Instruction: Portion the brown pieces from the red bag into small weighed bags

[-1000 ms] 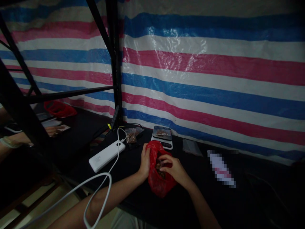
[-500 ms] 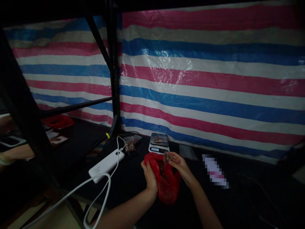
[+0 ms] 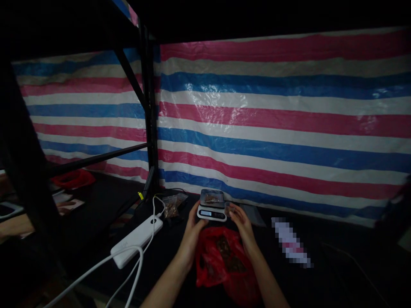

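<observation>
A digital kitchen scale [image 3: 212,212] stands on the black table, with a dark dish of brown pieces [image 3: 210,198] on its top. My left hand [image 3: 192,229] is open and empty, its fingers close beside the scale's front left corner. My right hand [image 3: 240,220] pinches a small clear cup [image 3: 227,209] at the scale's right side, though its contents are hard to make out. A red plastic bag [image 3: 213,273] of brown pieces lies open on the table between my forearms.
A clear bag of brown pieces [image 3: 171,206] and a white power bank [image 3: 135,241] with white cables lie left of the scale. Black shelf posts [image 3: 149,107] stand before a striped tarp [image 3: 272,128]. A co-worker's hand [image 3: 67,207] works beyond the post at far left.
My left hand has let go of the red bag and moved forward to the scale. My right hand has carried the small cup from above the bag to the scale. The view has tilted slightly down.
</observation>
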Motion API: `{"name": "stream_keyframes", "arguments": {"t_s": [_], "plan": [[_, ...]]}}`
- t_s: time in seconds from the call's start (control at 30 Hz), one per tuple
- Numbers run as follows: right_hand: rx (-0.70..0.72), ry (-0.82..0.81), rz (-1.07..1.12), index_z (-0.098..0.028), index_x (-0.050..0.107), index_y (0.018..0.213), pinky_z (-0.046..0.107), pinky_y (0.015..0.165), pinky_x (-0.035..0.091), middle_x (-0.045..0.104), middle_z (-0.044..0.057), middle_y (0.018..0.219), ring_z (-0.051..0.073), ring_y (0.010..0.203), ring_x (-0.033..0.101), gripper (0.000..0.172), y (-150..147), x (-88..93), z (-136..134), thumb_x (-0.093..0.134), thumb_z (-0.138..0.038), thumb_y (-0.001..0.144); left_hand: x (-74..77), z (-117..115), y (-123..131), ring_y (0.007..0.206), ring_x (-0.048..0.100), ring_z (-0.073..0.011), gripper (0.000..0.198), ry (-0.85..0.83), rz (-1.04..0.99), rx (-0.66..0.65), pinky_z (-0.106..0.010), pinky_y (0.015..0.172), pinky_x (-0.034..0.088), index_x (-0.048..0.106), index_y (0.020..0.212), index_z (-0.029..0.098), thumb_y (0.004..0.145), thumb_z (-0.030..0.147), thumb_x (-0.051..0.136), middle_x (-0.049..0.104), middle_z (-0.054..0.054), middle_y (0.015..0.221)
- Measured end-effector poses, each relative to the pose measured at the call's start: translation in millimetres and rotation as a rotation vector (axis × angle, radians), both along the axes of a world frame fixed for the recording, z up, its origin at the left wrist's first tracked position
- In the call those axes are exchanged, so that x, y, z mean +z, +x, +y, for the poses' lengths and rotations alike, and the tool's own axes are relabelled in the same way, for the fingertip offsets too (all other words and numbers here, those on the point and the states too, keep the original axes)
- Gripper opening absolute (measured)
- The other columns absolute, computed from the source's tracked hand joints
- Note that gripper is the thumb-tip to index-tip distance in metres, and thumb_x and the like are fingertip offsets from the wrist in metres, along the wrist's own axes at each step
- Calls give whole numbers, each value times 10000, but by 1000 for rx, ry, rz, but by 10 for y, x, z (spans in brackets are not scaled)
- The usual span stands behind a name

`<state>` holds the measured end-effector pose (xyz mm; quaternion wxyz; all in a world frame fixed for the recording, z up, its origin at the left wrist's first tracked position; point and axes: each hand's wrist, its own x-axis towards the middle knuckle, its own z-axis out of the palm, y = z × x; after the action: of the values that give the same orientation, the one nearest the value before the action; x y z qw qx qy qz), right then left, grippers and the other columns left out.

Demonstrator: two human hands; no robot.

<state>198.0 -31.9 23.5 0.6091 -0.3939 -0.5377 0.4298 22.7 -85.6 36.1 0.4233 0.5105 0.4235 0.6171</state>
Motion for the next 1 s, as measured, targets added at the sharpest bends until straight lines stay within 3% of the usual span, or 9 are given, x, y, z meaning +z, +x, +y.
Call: {"name": "stream_keyframes", "arguments": {"t_s": [0.07,0.13,0.3,0.37,0.47,0.6,0.73,0.87,1.0], "plan": [[15,-21,22,-206,555,1007,389,860,415,625,66,1036,238,964,570,426,-7,15,-29,628,-437,656,276,249,-145,1203,362,-226,471,197,156,-145,-362,1008,266,457,1185,218,727,302,526,456,-71,1263],[21,-39,52,-211,561,1008,380,836,425,636,63,1017,245,955,575,444,-8,27,-43,633,-453,643,398,590,-206,1220,335,-220,413,297,414,-208,-358,1034,211,518,1127,200,735,329,535,419,-78,1293],[-38,-79,157,-217,616,947,341,729,455,656,66,985,271,927,585,495,62,-20,5,685,-501,548,213,1453,-64,1292,127,-307,878,139,969,-262,-419,1032,179,323,1282,103,547,393,705,160,-180,1405],[-69,-95,194,-219,629,938,324,687,455,662,70,970,272,905,594,497,99,-53,34,692,-505,536,135,1671,27,1271,197,-318,914,107,1147,-365,-417,1011,222,328,1276,108,511,410,725,224,-185,1385],[-90,-81,241,-231,626,960,306,660,448,666,72,960,264,893,601,490,117,-82,67,693,-489,549,85,1831,116,1143,421,-298,724,95,1302,-430,-430,986,249,463,1168,157,541,423,709,486,-126,1225],[-49,-35,260,-231,626,960,306,636,452,668,72,948,265,865,611,488,85,-61,75,696,-487,550,59,1844,138,1040,505,-266,592,192,1234,-336,-488,1006,141,524,1076,202,558,421,708,589,-67,1078],[-42,-23,266,-227,623,963,329,673,466,662,77,965,272,897,600,458,63,-21,18,688,-467,578,52,1713,106,994,513,-244,669,279,1037,-259,-434,966,250,503,1130,182,543,420,720,585,-92,1052],[12,-33,295,-233,613,962,360,792,452,649,62,995,252,952,580,396,63,-13,-26,689,-400,611,28,1411,27,978,506,-222,579,336,745,-204,-347,888,353,538,1098,158,600,415,683,573,-94,1048],[69,27,307,-225,602,976,410,896,394,643,54,993,239,975,564,373,35,-34,-20,676,-361,636,-89,1008,-102,981,513,-222,508,218,506,-275,-340,885,353,545,1092,151,663,407,637,590,-84,1034]]}}
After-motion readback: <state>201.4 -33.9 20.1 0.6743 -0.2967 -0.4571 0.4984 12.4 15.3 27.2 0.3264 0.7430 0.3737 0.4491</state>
